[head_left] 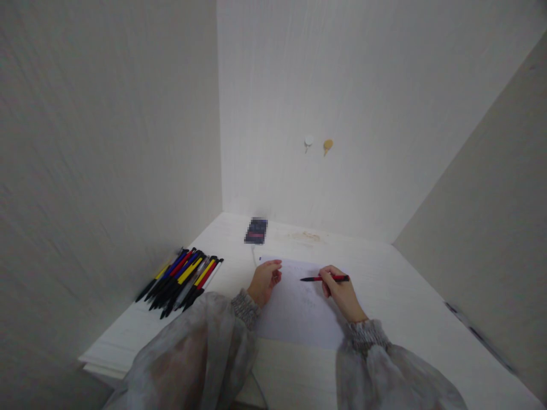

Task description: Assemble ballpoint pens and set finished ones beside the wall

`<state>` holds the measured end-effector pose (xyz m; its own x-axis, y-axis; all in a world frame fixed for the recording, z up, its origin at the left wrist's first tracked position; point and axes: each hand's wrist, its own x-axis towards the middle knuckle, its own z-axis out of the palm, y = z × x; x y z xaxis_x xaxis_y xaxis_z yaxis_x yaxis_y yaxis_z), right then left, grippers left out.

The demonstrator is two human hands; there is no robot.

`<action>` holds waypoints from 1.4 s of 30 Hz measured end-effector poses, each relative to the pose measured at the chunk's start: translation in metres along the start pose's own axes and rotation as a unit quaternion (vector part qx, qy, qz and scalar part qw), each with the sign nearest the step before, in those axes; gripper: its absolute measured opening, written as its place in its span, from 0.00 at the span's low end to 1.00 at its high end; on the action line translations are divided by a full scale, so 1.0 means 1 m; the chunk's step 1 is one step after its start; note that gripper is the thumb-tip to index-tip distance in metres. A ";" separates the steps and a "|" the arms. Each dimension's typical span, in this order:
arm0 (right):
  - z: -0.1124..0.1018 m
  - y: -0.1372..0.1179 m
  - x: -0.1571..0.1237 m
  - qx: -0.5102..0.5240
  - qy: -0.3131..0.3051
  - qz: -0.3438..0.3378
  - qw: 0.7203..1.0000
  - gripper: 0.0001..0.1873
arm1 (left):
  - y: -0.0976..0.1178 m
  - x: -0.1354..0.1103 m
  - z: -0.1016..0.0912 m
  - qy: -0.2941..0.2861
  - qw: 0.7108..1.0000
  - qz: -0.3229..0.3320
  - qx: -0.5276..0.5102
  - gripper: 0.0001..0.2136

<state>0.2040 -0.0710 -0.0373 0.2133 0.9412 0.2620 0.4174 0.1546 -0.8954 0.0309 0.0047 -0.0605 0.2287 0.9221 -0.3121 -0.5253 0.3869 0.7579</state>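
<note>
My right hand (337, 287) grips a red and black pen (314, 279), which lies nearly level with its dark tip pointing left above the paper. Under both hands is a sheet of white paper (299, 324) with faint marks on it. My left hand (265, 282) rests at the sheet's left edge, its fingers loosely curled with a gap between them and nothing visible inside. Left of that hand lies a pile of pens (182, 282) in black, yellow, red, blue and white.
A phone-like dark device (256, 230), blurred out, lies near the back wall with a pale cable (253, 253) running from it. Two small hooks, one white (308, 141) and one tan (327, 145), are on the back wall. Walls enclose the white table (384, 296).
</note>
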 end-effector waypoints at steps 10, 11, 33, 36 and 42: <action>-0.001 0.009 0.002 -0.023 -0.023 -0.004 0.999 0.11 | 0.001 -0.002 0.001 0.004 1.000 0.003 -0.001 0.05; -0.001 0.008 0.001 -0.026 -0.020 -0.002 0.999 0.11 | 0.001 -0.002 0.001 0.004 1.000 0.004 -0.001 0.05; -0.008 -0.010 0.000 0.175 0.056 -0.008 0.983 0.14 | 0.000 0.000 -0.002 0.003 1.000 -0.002 0.017 0.06; -0.005 -0.010 0.002 0.253 0.041 0.015 0.967 0.17 | 0.000 0.000 -0.003 0.002 1.000 0.002 0.023 0.06; -0.008 -0.002 0.010 0.410 0.052 0.022 0.910 0.14 | 0.000 -0.001 -0.003 0.000 1.000 0.003 0.026 0.05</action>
<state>0.2128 -0.0641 -0.0296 0.3139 0.9250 0.2140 -0.3842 0.3299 -0.8623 0.0283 0.0043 -0.0615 0.2257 0.9242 -0.3080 -0.4838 0.3808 0.7880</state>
